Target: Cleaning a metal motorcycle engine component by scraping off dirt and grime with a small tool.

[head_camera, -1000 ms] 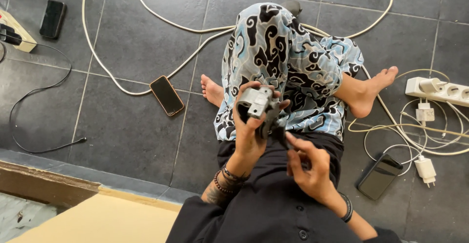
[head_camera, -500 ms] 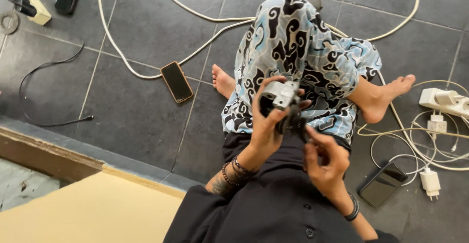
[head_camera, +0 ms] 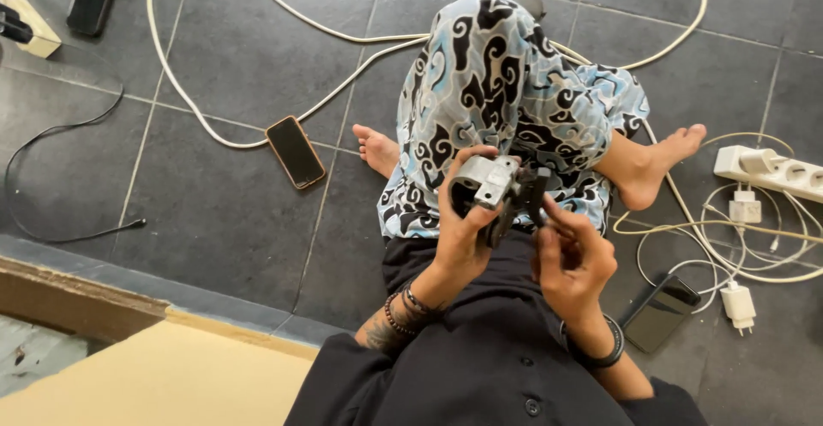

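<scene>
Phone (head_camera: 295, 152) idle on floor (head_camera: 214, 220), far left. Left hand (head_camera: 463, 229) grip clamped on grey metal part (head_camera: 487, 182), held over lap. Right hand (head_camera: 573, 259) fingertips pinched at its black piece (head_camera: 525, 196); fitting looks mid-way, unfinished. Power strip (head_camera: 771, 171) right.

One view only: your head cam, looking steeply down past your chest onto your lap and the tiled floor (head_camera: 214, 220). It sits close above your left hand (head_camera: 463, 229) and right hand (head_camera: 574, 259), which land just right of frame centre. Frame top faces away from your body, out beyond your crossed legs. The floor spreads wide left and right of the grip. No second view, so nothing overlaps.
</scene>
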